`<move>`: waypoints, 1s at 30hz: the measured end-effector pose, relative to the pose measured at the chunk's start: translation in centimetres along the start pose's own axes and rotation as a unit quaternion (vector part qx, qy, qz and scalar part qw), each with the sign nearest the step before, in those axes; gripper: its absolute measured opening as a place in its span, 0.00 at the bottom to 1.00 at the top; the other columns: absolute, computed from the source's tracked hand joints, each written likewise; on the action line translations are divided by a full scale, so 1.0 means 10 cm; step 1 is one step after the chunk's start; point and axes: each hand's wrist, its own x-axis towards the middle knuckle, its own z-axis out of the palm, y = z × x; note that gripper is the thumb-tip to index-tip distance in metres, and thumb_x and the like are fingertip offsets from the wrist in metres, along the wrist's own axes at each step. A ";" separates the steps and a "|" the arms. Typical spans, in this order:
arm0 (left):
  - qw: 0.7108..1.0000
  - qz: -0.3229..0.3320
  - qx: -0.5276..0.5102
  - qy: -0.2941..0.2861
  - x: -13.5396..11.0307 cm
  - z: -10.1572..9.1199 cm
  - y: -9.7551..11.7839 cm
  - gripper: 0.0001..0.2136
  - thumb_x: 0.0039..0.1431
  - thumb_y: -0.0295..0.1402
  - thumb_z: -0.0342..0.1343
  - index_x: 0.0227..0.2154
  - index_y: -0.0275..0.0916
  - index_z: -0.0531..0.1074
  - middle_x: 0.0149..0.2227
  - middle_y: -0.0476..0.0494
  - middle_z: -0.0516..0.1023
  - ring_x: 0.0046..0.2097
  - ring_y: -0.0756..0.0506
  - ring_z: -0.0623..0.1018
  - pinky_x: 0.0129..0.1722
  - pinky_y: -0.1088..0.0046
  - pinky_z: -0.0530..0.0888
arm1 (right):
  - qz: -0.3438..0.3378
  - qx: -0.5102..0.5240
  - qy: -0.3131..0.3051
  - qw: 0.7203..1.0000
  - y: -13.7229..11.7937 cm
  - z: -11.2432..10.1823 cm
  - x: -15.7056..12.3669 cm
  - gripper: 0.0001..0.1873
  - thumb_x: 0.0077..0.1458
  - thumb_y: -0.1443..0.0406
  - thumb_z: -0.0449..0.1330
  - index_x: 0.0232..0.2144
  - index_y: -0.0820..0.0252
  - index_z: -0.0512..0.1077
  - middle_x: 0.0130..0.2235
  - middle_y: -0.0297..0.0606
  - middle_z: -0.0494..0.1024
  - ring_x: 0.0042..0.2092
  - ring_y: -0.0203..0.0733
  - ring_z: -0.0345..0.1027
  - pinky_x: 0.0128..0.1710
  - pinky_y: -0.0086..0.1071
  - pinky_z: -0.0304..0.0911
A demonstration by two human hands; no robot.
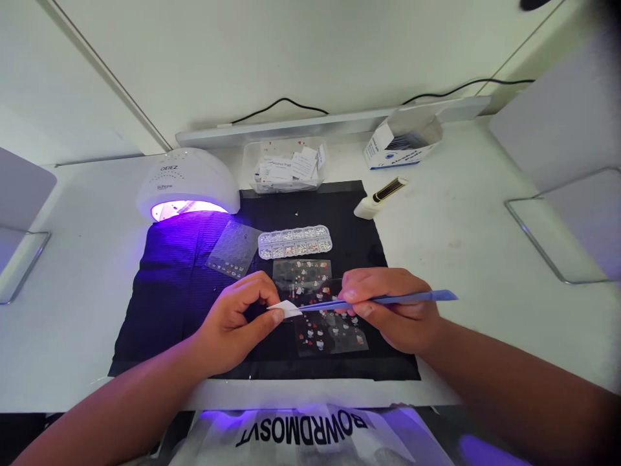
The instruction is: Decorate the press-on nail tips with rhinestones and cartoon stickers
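Observation:
Between thumb and fingers, my left hand (242, 316) pinches a small white piece (286, 309), perhaps paper or a pad. Blue tweezers (412, 298) are gripped in my right hand (391, 304), their tips touching the white piece. Under the hands lie clear sticker sheets (332, 336) printed with small red and white figures. Just beyond them sits a clear compartment box (295, 242) filled with tiny decorations. Another clear sheet (235, 247), mostly bare with a row of small stickers, rests to the left of the box.
A white nail lamp (189, 178) glows purple at the back left. Behind the black mat (165, 310) stands a clear bin (284, 184) of alcohol pad packets. An open alcohol pad box (402, 145) is at the back right, near a small bottle (381, 199) with a gold-and-black cap.

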 end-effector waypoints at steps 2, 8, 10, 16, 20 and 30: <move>1.000 -0.001 0.001 -0.002 0.00 0.00 0.00 0.07 0.62 0.31 0.54 0.29 0.38 0.67 0.29 0.50 0.67 0.32 0.51 0.67 0.32 0.74 0.65 | 0.002 0.007 0.002 1.000 0.01 0.00 -0.01 0.15 0.56 0.74 0.58 0.42 0.54 0.76 0.30 0.34 0.79 0.30 0.36 0.74 0.26 0.30 0.69; 1.000 -0.006 0.004 0.000 0.00 -0.01 0.02 0.07 0.62 0.31 0.54 0.28 0.38 0.66 0.29 0.50 0.67 0.31 0.51 0.67 0.31 0.74 0.65 | 0.020 0.023 0.004 1.000 0.02 -0.01 -0.03 0.14 0.57 0.73 0.58 0.42 0.54 0.77 0.29 0.34 0.79 0.30 0.37 0.73 0.26 0.29 0.68; 1.000 -0.008 0.005 -0.001 0.00 -0.01 0.02 0.07 0.62 0.31 0.54 0.28 0.38 0.66 0.28 0.50 0.66 0.31 0.51 0.67 0.31 0.74 0.65 | 0.019 0.025 0.006 0.999 0.02 -0.01 -0.04 0.15 0.57 0.74 0.58 0.43 0.54 0.77 0.29 0.34 0.79 0.30 0.36 0.73 0.26 0.29 0.68; 1.000 -0.007 -0.005 0.000 0.00 -0.02 0.02 0.07 0.62 0.30 0.54 0.28 0.38 0.66 0.29 0.50 0.67 0.32 0.51 0.67 0.32 0.74 0.65 | 0.027 0.027 0.009 0.999 0.04 -0.01 -0.05 0.12 0.58 0.72 0.58 0.42 0.54 0.77 0.30 0.35 0.79 0.30 0.37 0.73 0.26 0.30 0.69; 1.000 -0.006 -0.007 0.004 0.00 -0.03 0.01 0.08 0.62 0.31 0.54 0.27 0.38 0.65 0.28 0.49 0.67 0.32 0.51 0.66 0.32 0.73 0.64 | 0.039 0.042 0.021 0.998 0.04 -0.02 -0.07 0.10 0.58 0.70 0.59 0.41 0.54 0.77 0.30 0.36 0.79 0.30 0.37 0.74 0.26 0.30 0.70; 0.999 0.000 -0.026 0.020 -0.01 -0.05 -0.02 0.08 0.62 0.31 0.54 0.27 0.38 0.65 0.28 0.50 0.66 0.31 0.50 0.66 0.32 0.72 0.63 | 0.029 0.074 0.030 0.996 0.06 -0.03 -0.08 0.11 0.58 0.70 0.59 0.43 0.54 0.77 0.32 0.35 0.77 0.30 0.36 0.72 0.27 0.30 0.68</move>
